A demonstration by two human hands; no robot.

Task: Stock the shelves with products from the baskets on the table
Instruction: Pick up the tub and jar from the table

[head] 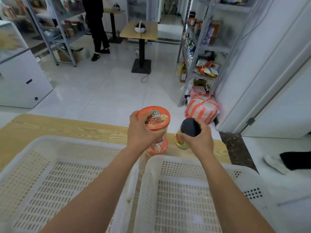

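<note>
Gripping | left fingers clamped round orange cup, possibly stacked | right fingers round dark-capped jar

- Left hand: bare, seen from the back.
- Right hand: bare, likewise seen from the back.
- Left forearm, right forearm: bare skin from wrist to the lower frame edge.

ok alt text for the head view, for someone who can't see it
A person's left grip holds an orange round noodle cup and the right grip a black-capped yellow-labelled bottle, at a light wooden table. Two white perforated plastic baskets sit nearest the camera; grey metal shelving stands to the right.
</note>
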